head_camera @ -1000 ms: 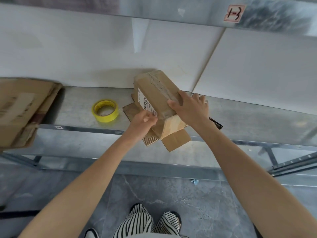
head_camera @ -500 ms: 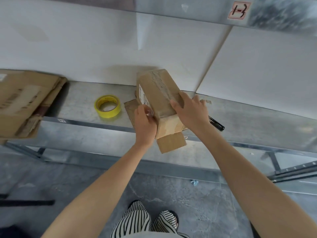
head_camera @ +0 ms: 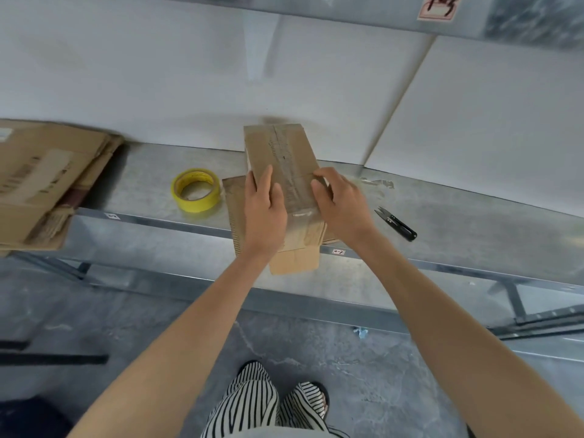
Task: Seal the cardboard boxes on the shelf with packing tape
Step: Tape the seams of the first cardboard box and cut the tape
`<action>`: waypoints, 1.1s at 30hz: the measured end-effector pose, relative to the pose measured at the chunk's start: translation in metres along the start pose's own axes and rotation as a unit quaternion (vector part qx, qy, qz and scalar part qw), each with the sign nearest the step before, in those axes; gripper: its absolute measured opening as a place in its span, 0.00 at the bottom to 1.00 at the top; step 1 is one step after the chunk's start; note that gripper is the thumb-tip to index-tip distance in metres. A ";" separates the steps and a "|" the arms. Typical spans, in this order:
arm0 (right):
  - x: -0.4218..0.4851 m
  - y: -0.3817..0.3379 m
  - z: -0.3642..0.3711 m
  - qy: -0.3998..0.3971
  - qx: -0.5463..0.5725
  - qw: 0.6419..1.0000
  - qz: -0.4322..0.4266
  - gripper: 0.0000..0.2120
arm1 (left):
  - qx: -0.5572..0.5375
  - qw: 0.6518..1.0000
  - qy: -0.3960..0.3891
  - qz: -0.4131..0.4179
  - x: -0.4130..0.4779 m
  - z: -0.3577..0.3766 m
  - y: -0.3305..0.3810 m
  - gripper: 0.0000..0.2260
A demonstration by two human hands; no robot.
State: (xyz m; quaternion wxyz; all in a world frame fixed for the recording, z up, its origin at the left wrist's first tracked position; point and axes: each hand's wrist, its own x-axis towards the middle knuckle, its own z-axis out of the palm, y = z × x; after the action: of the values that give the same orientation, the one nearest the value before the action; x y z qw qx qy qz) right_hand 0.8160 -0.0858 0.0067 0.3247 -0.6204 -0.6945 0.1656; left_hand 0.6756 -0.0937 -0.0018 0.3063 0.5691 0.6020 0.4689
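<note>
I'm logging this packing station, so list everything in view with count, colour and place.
shelf: one, grey metal, across the view
cardboard box: one, brown, middle of the shelf
cardboard sheet: one, brown, flat under the box
tape roll: one, yellow, on the shelf left of the box
snips: one, black, on the shelf right of the box
flattened cartons: a stack, brown, left end of the shelf
scrap: one, blue, on the floor
left grip: one, bare hand, flat on the box top
right grip: one, bare hand, holding the box's right edge
</note>
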 end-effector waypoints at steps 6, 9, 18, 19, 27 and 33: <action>0.003 0.004 -0.008 -0.026 0.068 0.997 -0.001 0.14 | -0.128 0.984 -0.088 -0.091 0.007 -0.011 -0.009 0.20; 0.000 0.004 -0.005 -0.025 0.076 0.997 0.004 0.15 | -0.107 0.987 -0.099 -0.071 0.010 -0.015 -0.009 0.20; -0.012 -0.003 0.014 -0.054 0.030 0.997 -0.049 0.24 | 0.014 0.994 -0.110 0.007 0.024 -0.022 -0.013 0.18; -0.014 -0.002 0.014 -0.051 0.016 0.997 -0.055 0.26 | 0.037 0.995 -0.083 0.030 0.021 -0.019 -0.012 0.18; -0.013 -0.003 0.038 0.165 0.012 0.981 -0.097 0.16 | 0.176 0.973 0.026 0.146 0.015 -0.014 -0.012 0.23; -0.011 0.000 0.036 0.185 -0.019 0.973 -0.136 0.16 | 0.186 0.972 0.010 0.142 0.014 -0.019 -0.010 0.21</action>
State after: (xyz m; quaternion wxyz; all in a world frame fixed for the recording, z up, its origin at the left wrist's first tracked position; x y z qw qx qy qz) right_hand 0.7922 -0.0898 -0.0226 0.4552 -0.5462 -0.7031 -0.0106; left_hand 0.6524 -0.0832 -0.0016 0.1188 0.6911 0.5947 0.3932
